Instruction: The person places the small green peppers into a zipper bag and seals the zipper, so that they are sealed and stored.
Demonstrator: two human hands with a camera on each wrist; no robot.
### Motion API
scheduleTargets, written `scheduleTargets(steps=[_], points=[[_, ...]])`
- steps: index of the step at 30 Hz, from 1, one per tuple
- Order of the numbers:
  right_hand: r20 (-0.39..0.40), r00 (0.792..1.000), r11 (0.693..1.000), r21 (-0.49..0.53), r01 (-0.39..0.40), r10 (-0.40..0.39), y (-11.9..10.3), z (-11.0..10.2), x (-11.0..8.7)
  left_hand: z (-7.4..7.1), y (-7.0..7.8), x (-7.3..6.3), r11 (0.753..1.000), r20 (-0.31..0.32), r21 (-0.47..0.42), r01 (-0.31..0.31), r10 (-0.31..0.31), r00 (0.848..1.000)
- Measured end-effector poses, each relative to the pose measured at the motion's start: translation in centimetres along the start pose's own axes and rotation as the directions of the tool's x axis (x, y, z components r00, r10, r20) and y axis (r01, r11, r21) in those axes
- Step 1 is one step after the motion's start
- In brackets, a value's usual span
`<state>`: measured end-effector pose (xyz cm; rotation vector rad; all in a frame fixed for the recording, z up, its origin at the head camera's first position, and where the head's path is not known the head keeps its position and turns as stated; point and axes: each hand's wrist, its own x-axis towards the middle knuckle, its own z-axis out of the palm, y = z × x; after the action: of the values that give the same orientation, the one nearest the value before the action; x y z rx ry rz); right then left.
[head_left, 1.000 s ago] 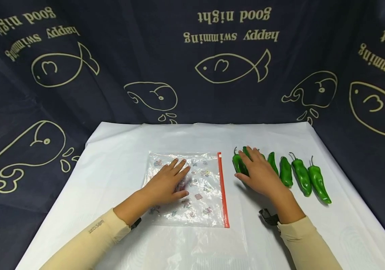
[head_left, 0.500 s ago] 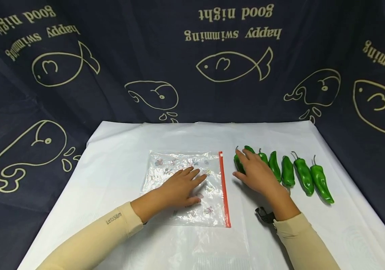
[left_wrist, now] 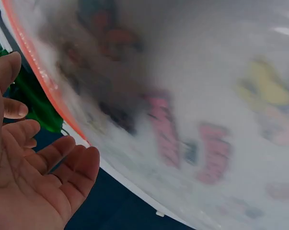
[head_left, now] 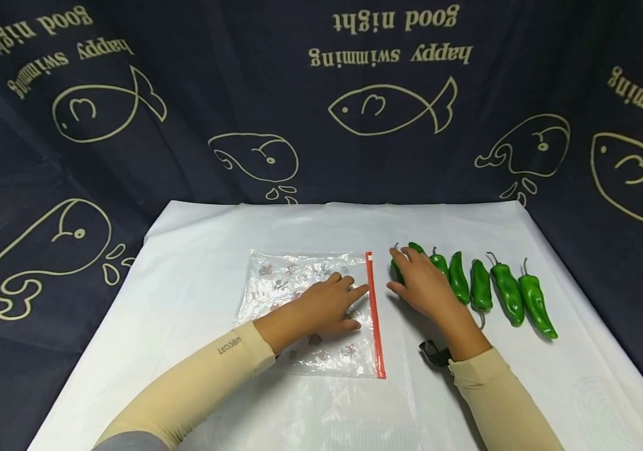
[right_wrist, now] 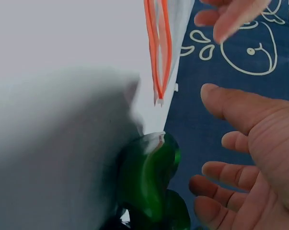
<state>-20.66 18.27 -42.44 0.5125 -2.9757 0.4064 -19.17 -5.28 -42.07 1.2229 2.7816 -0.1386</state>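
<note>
A clear zip bag (head_left: pixel 265 294) printed with small pictures lies flat mid-table, its red zip edge (head_left: pixel 379 338) facing right. My left hand (head_left: pixel 327 307) hovers over the bag's right half, with the forefinger near the zip edge. In the left wrist view, the left hand's fingers (left_wrist: pixel 82 177) are loosely bent and hold nothing. My right hand (head_left: pixel 425 285) is over the leftmost green peppers (head_left: pixel 396 272), partly hiding them. The right wrist view shows a green pepper (right_wrist: pixel 151 167) beside the right hand's loosely spread fingers (right_wrist: pixel 230 175); no grip is visible.
More green peppers (head_left: pixel 506 294) lie in a row to the right of the right hand. A white cloth (head_left: pixel 203 238) covers the table. Behind it hangs a dark blue curtain (head_left: pixel 298 81) with fish and whale drawings.
My left hand has slid right across the bag toward the red zip edge. The right hand has shifted slightly left, its fingers more bent. Bag and peppers stay in place.
</note>
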Motion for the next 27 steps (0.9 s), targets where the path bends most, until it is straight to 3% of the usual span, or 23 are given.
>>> scheduleTargets(steps=[6, 12, 16, 21, 27], points=[[0.005, 1.000, 1.000, -0.019, -0.013, 0.013, 0.0, 0.1, 0.1, 0.4, 1.2, 2.3, 0.996, 0.009, -0.060, 0.072, -0.071, 0.997], [0.011, 1.000, 1.000, -0.013, -0.013, 0.014, 0.3, 0.3, 0.2, 0.7, 2.6, 3.8, 0.971, 0.056, -0.147, 0.190, -0.184, 0.981], [0.018, 1.000, 1.000, -0.011, -0.009, 0.009, 0.4, 0.4, 0.2, 1.0, 3.1, 4.2, 0.957, 0.071, -0.151, 0.247, -0.239, 0.969], [0.011, 1.000, 1.000, -0.011, -0.001, 0.001, 0.5, 0.6, 0.3, 1.1, 3.2, 4.3, 0.953, 0.065, -0.143, 0.267, -0.260, 0.963], [0.020, 0.999, 1.000, -0.010, -0.027, 0.027, 0.3, 0.8, 0.3, 1.6, 2.4, 3.7, 0.929, 0.030, -0.256, 0.266, -0.268, 0.963]])
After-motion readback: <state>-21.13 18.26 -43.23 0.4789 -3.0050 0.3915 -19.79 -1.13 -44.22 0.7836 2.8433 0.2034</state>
